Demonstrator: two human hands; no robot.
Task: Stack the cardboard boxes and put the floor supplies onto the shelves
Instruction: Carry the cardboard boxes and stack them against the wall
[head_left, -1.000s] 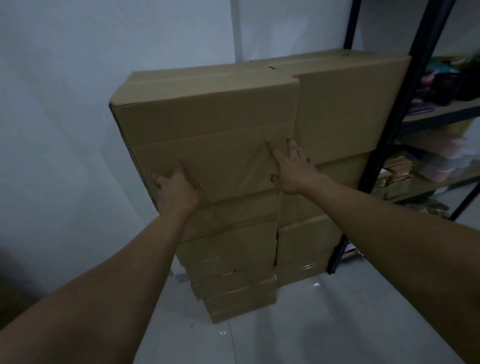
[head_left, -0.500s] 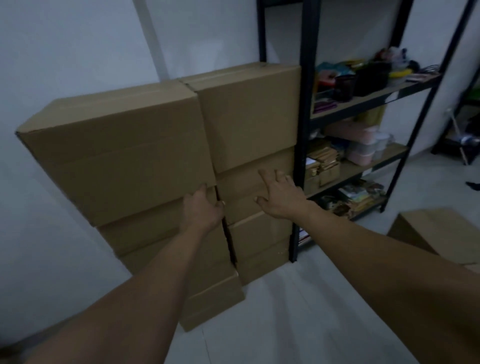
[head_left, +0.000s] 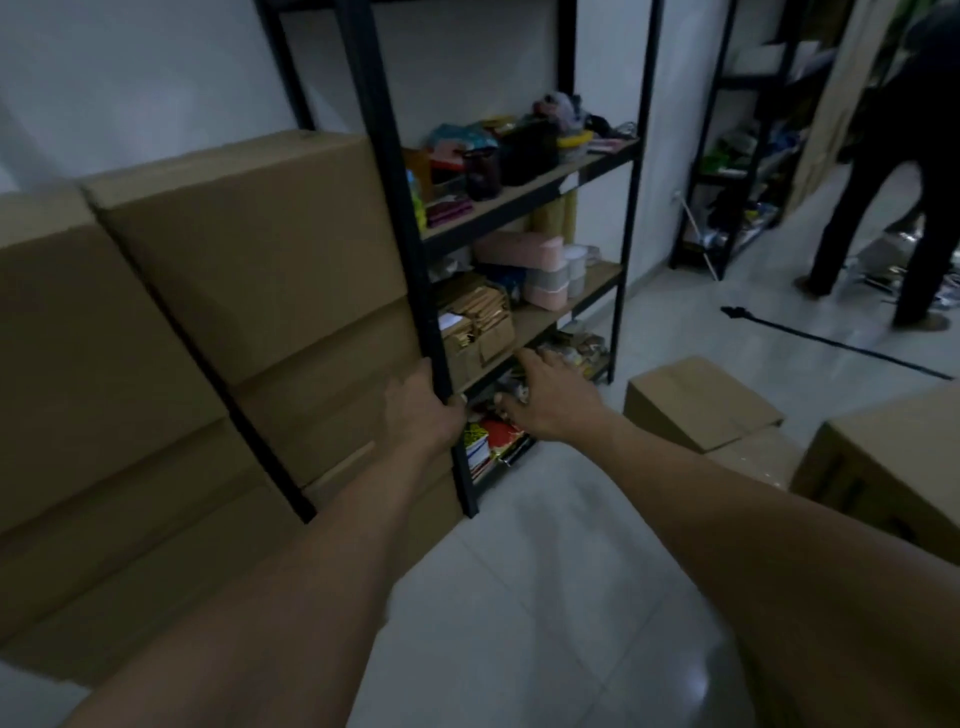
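Note:
Two tall stacks of brown cardboard boxes stand against the wall, the left stack (head_left: 78, 338) beside the right stack (head_left: 260, 249). Just right of them rises a black metal shelf unit (head_left: 524, 200) loaded with supplies. My left hand (head_left: 421, 410) grips the front left post of the shelf unit, low down next to the right stack. My right hand (head_left: 550, 397) hovers with fingers spread and holds nothing, in front of the lowest shelves. On the floor to the right lie a small cardboard box (head_left: 696, 405) and a larger cardboard box (head_left: 893, 467).
The floor is pale tile (head_left: 545, 597). A thin black rod (head_left: 831, 343) lies on it at the right. A person in dark clothes (head_left: 893, 182) stands at the far right near a second shelf unit (head_left: 737, 156).
My view has swung right, from the box stacks to the shelf unit. Both hands have left the boxes; the left one now holds the shelf post and the right one has moved over the low shelves.

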